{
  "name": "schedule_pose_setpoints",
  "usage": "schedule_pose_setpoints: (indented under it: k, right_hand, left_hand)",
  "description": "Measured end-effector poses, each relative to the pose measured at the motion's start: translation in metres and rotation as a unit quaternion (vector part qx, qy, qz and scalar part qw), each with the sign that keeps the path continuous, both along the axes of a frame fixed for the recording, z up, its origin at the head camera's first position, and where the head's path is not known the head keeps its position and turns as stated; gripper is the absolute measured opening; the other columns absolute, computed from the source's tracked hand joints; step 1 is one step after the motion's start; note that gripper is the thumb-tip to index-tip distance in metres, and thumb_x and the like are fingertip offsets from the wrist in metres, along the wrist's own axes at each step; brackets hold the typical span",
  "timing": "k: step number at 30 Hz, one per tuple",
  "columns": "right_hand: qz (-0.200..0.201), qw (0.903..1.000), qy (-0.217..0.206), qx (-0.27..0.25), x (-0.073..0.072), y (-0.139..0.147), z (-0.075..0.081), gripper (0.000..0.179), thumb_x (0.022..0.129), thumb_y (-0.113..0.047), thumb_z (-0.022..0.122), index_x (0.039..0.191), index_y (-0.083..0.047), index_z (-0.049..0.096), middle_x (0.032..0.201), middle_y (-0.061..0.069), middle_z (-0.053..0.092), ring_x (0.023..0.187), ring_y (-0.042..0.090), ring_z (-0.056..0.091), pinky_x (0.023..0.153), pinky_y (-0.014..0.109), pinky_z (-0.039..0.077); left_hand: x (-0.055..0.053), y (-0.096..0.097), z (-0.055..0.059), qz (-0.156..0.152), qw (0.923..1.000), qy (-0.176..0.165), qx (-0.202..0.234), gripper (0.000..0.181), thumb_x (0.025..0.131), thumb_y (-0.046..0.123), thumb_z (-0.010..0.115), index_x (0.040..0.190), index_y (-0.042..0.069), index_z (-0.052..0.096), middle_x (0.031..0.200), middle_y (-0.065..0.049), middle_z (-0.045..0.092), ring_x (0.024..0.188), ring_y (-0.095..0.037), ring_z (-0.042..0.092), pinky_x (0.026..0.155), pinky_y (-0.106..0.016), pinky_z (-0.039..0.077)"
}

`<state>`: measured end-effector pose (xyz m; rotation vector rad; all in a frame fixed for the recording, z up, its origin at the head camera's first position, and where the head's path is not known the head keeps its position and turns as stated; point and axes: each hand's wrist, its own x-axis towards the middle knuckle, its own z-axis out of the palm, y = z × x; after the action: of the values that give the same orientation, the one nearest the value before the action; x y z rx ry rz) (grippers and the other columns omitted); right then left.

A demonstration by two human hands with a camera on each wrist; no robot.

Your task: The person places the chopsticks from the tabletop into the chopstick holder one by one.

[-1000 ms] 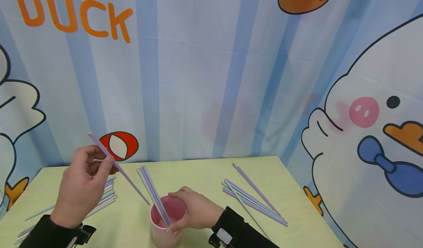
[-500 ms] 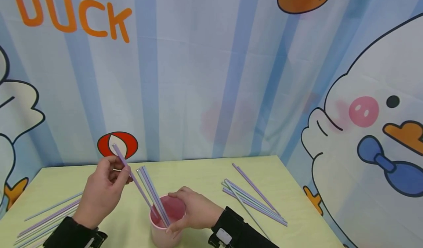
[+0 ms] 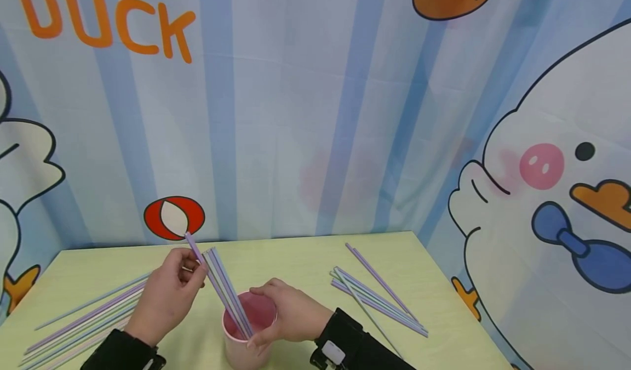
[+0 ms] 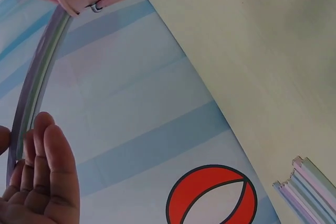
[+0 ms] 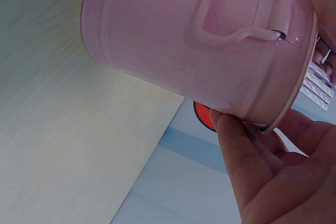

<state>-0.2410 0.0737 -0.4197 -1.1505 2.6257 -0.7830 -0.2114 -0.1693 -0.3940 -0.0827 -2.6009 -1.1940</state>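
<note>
We can pass along the far middle surface [image 3: 296, 260] | left straws [image 3: 84, 325], right straws [image 3: 379, 308] flank us | near: pink container [image 3: 244, 353] | far: curtain [image 3: 286, 112]

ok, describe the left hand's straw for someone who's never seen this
On the yellow table, find the pink cup. Straws lean leftward from it. Yours is the purple straw the left hand pinches, its top the highest of them in the head view.

Soft, even brightness fills the head view, with only faint shadows on the table [image 3: 300, 263]. Both wrist views are dimmer, the left hand [image 4: 50, 182] and right hand [image 5: 289, 182] darkened, small glints marking the pink pail [image 5: 157, 35].
</note>
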Motion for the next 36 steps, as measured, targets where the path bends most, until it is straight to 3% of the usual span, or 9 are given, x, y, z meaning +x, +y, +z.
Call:
schedule_pose_setpoints:
  k: [11,24,31,36]
  right_hand:
    - [0.002,1.0,0.008,0.003,0.0,0.0,0.0,0.088,0.062,-0.062,0.069,0.133,-0.018,0.043,0.108,-0.01,0.047,0.09,0.001,0.049,0.072,0.013,0.04]
    - [-0.001,1.0,0.002,0.0,0.0,0.0,0.0,0.087,0.061,-0.063,0.069,0.132,-0.02,0.044,0.109,-0.01,0.047,0.092,0.001,0.048,0.072,0.014,0.04]
    - [0.001,1.0,0.006,0.002,-0.001,0.0,0.0,0.087,0.061,-0.064,0.068,0.132,-0.02,0.044,0.11,-0.01,0.047,0.093,0.0,0.047,0.073,0.014,0.04]
    - [0.002,0.9999,0.013,0.004,-0.001,0.0,-0.001,0.087,0.06,-0.064,0.068,0.132,-0.019,0.045,0.11,-0.011,0.047,0.094,0.0,0.046,0.074,0.014,0.039]
  left_hand:
    - [-0.001,0.005,-0.012,-0.005,0.9981,-0.058,-0.019,0.043,0.089,0.044,0.051,0.112,0.009,0.044,0.089,-0.004,0.053,0.077,-0.017,0.049,0.064,-0.026,0.046]
    - [0.002,0.008,-0.023,-0.033,0.9963,-0.077,-0.019,0.026,0.089,0.034,0.056,0.104,0.012,0.052,0.084,0.002,0.056,0.074,-0.015,0.049,0.066,-0.027,0.045]
    - [0.001,-0.004,-0.032,-0.026,0.9947,-0.085,-0.05,0.025,0.089,0.036,0.054,0.101,0.014,0.054,0.082,0.003,0.055,0.073,-0.014,0.049,0.067,-0.028,0.045]
    - [0.0,-0.023,-0.04,-0.012,0.9905,-0.089,-0.104,0.028,0.089,0.035,0.054,0.102,0.01,0.054,0.081,0.002,0.055,0.073,-0.014,0.049,0.067,-0.031,0.046]
